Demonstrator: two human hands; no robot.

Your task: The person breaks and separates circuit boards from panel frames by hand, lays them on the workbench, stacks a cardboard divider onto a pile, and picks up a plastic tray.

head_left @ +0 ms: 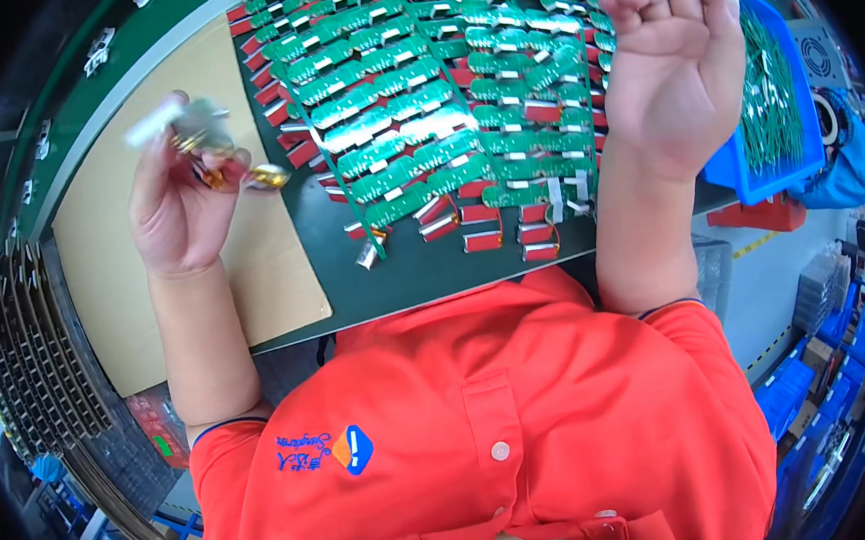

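Note:
My left hand is raised above a sheet of brown cardboard, its fingers closed around small silver-and-amber parts. Motion blurs these parts, so their exact kind is unclear; one silver piece sticks out to the right. My right hand is held palm up between the boards and a blue bin, its fingers loosely curled and apart, with nothing visible in it. Rows of green circuit boards with red-wrapped parts beneath them cover the middle of the table. Several red-and-silver parts lie along their near edge.
The blue bin on the right holds many thin green strips. Beneath it is a red container. A dark green tabletop borders the boards. Stacked dark trays stand at the left, and blue bins at the lower right.

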